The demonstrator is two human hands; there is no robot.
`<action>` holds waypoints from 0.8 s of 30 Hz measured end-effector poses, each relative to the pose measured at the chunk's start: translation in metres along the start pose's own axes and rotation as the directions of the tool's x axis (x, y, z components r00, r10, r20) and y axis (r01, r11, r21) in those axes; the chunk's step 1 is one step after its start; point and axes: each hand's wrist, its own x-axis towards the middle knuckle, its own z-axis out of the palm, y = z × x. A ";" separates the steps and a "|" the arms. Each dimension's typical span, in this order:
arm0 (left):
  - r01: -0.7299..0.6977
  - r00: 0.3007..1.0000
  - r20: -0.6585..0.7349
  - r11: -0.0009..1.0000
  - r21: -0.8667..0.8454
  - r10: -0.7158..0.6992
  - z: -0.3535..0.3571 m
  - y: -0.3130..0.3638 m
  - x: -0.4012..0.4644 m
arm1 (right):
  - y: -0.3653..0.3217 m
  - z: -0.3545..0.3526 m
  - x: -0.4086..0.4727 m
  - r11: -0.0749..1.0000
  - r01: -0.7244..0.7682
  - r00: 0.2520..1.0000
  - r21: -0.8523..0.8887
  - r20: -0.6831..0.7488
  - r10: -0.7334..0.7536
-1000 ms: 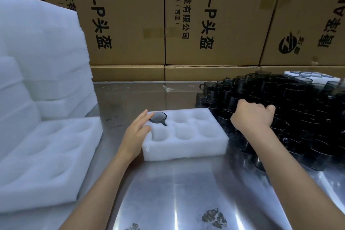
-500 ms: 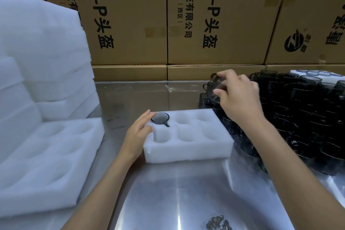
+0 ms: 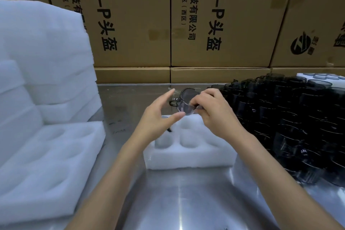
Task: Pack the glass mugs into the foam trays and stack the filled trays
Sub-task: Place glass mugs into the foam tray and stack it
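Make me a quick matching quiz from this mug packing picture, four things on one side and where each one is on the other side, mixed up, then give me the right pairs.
Things:
1. mug in the right hand
2. foam tray being filled
3. pile of dark glass mugs
4. cardboard boxes

Places:
A. on the table's right side
B. along the back, behind the table
C. in the air above the tray
D. on the metal table, under both hands

Pairs: 1-C, 2-D, 3-A, 4-B
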 end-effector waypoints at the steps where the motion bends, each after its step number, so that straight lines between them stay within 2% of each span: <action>1: -0.021 1.000 0.004 1.000 -0.013 0.022 0.004 0.002 0.001 | 0.000 0.001 0.000 1.000 -0.003 1.000 0.005 -0.002 0.003; 4: -0.056 0.990 -0.127 0.998 -0.006 0.054 0.011 0.004 0.000 | 0.001 0.009 -0.003 0.997 -0.031 0.997 0.071 -0.073 0.036; 7: -0.056 0.957 -0.277 0.992 0.110 0.084 0.010 0.003 -0.003 | -0.007 0.017 -0.003 0.926 -0.140 0.976 0.352 -0.109 0.189; 11: -0.102 0.926 -0.309 0.933 0.346 0.215 0.013 0.007 -0.005 | -0.019 0.022 0.003 0.760 -0.227 0.952 0.608 -0.027 0.306; 14: -0.109 0.906 -0.336 0.908 0.404 0.259 0.017 0.013 -0.008 | -0.023 0.025 0.006 0.672 -0.245 0.936 0.698 -0.010 0.351; 17: -0.173 0.917 -0.277 0.912 0.371 0.287 0.020 0.015 -0.010 | -0.021 0.024 0.010 0.677 -0.254 0.923 0.691 -0.037 0.384; 20: -0.231 0.964 -0.076 0.944 0.236 0.255 0.016 0.010 -0.010 | -0.008 0.016 0.013 0.712 -0.266 0.913 0.650 -0.068 0.403; 22: -0.208 0.978 0.002 0.965 0.160 0.210 0.013 0.008 -0.009 | 0.003 0.012 0.013 0.709 -0.299 0.914 0.638 -0.023 0.406; 24: -0.195 0.980 -0.004 0.966 0.172 0.198 0.012 0.006 -0.007 | 0.007 0.012 0.010 0.687 -0.319 0.925 0.653 0.055 0.377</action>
